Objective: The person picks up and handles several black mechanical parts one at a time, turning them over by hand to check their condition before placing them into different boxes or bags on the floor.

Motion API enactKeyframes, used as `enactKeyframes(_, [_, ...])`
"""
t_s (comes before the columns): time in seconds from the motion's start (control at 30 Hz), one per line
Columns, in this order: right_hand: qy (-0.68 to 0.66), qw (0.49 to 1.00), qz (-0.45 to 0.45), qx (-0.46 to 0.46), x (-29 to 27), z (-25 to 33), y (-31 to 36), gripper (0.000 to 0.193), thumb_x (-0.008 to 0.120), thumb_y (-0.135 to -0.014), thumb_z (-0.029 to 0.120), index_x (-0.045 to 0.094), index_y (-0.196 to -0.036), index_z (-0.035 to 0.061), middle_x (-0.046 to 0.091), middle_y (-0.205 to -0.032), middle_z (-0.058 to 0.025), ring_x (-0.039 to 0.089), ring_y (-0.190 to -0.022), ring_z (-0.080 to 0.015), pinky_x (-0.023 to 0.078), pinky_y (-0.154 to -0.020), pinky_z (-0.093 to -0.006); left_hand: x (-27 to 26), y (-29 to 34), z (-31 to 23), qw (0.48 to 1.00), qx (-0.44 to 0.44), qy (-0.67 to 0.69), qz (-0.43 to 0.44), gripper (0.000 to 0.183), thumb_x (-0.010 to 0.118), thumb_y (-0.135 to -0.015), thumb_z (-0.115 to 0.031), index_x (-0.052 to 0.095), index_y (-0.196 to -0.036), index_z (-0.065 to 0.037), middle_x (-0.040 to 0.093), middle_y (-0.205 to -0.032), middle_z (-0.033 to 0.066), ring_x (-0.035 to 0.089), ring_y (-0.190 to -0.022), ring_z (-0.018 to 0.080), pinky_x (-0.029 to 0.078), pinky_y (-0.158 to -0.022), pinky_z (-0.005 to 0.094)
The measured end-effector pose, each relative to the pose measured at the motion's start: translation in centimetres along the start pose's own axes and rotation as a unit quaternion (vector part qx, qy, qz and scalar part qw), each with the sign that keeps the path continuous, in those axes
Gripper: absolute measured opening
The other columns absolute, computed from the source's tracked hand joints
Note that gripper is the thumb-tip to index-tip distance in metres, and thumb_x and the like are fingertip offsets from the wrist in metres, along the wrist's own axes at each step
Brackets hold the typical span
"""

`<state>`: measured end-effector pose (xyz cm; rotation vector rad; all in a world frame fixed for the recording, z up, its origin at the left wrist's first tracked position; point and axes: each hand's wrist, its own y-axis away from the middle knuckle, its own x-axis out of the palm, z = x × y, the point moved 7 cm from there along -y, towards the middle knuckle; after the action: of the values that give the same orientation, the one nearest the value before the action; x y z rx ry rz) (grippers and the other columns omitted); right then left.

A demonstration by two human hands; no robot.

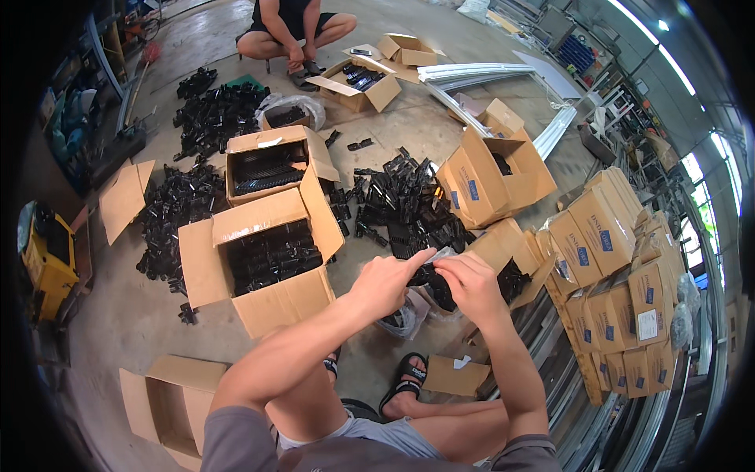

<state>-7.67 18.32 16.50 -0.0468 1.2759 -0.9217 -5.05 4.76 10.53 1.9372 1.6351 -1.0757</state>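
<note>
My left hand [384,282] and my right hand [472,285] meet in front of me, above a clear plastic bag [406,316] holding dark parts. The left one is closed with its index finger reaching toward the right fingertips. My right thumb and fingers are pinched together. Whatever lies between the fingers is too small or hidden to name. Just beyond the hands spreads a heap of black plastic parts [401,197]. To the left stands an open cardboard box [295,303] filled with neat rows of similar black parts.
Behind that box is another filled carton [263,140], with black heaps [177,212] to its left. An open carton [480,185] and stacked cartons [621,291] stand right, beside long metal profiles [629,429]. A person [292,31] crouches at the back. An open carton [177,401] sits lower left.
</note>
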Motion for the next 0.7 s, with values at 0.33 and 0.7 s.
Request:
enactKeyframes(0.33, [0.043, 0.996, 0.062, -0.051, 0.9, 0.7, -1.2, 0.009, 0.073, -0.082, 0.009, 0.072, -0.090, 0.0062, 0.070, -0.087, -0.0043, 0.062, -0.083, -0.0236, 0.045, -0.075, -0.0368, -0.2, 0.9, 0.0, 1.000, -0.001, 0.015, 0.011, 0.080, 0.074, -0.072, 0.000, 0.038, -0.142, -0.013, 0.066, -0.074, 0.0215, 0.065, -0.075, 0.0435, 0.051, -0.067, 0.0521])
enactKeyframes(0.7, [0.064, 0.991, 0.099, -0.062, 1.2, 1.0, -1.1, 0.006, 0.071, -0.082, 0.010, 0.073, -0.087, 0.0065, 0.069, -0.090, -0.0028, 0.061, -0.088, -0.0211, 0.043, -0.077, -0.0353, -0.8, 1.1, 0.3, 1.000, -0.001, 0.011, 0.010, 0.074, 0.066, -0.068, 0.006, 0.039, -0.135, -0.008, 0.067, -0.076, 0.0191, 0.066, -0.077, 0.0435, 0.052, -0.066, 0.0533])
